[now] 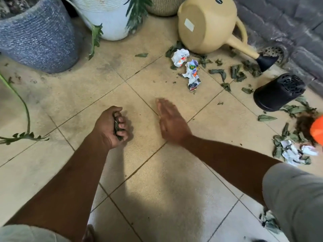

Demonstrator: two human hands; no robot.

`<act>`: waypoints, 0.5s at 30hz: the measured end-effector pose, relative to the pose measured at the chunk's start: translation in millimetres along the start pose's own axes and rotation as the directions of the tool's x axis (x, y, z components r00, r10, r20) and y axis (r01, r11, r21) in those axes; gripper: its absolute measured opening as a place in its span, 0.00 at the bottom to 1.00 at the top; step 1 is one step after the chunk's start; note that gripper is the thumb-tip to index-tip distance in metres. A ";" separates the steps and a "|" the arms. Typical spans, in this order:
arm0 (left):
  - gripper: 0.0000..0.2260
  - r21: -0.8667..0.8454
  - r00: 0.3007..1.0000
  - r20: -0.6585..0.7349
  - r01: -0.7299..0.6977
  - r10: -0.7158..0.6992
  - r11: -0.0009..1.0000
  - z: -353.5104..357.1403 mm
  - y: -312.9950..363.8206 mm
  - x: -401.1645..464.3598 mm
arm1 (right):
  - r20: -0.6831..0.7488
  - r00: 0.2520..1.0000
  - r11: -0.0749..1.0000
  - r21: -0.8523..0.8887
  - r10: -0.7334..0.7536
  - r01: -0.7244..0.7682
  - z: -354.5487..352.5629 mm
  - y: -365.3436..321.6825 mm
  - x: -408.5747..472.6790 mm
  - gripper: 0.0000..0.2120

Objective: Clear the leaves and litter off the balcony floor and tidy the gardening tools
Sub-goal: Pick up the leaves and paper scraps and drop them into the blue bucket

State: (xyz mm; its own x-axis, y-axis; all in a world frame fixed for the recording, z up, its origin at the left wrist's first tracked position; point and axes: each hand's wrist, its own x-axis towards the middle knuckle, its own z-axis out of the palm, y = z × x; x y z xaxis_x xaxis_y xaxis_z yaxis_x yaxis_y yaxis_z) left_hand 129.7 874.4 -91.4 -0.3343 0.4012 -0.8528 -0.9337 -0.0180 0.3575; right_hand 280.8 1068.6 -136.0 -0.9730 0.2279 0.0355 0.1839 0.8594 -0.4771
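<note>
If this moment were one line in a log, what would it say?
left hand: grips leaves | right hand: open, blurred, above tiles | crumpled papers, loose leaves: on floor | watering can, black pot: tipped over

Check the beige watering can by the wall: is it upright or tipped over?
Tipped over. The watering can lies on its side: its flat base faces the camera and its spout runs along the floor.
</note>
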 end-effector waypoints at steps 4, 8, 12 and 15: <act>0.21 0.098 0.993 0.090 0.064 -0.073 0.993 29.9 -20.7 4.4 | 0.067 0.998 0.982 0.187 -0.010 -0.002 -35.0 19.3 -38.5 0.20; 0.21 0.167 0.980 0.149 0.107 -0.133 0.980 56.2 -37.2 14.3 | 0.599 0.780 0.361 0.697 0.181 -0.619 -54.1 20.7 -88.2 0.15; 0.21 0.254 0.949 0.226 0.160 -0.219 0.954 81.1 -56.3 20.5 | 0.658 0.733 0.081 0.732 0.172 -0.676 -82.8 54.8 -102.8 0.19; 0.18 0.333 0.924 0.275 0.169 -0.267 0.927 94.1 -70.6 23.2 | 0.746 0.652 0.328 0.587 0.135 -0.740 -129.0 77.1 -105.9 0.21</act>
State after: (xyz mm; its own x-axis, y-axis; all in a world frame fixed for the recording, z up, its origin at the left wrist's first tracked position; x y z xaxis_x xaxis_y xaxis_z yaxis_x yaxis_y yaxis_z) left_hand 199.9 971.1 -100.7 -0.0238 0.6271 -0.7786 -0.8800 0.3565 0.3140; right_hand 416.0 1169.8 -63.2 -0.7132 -0.0766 -0.6967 0.6988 -0.1550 -0.6983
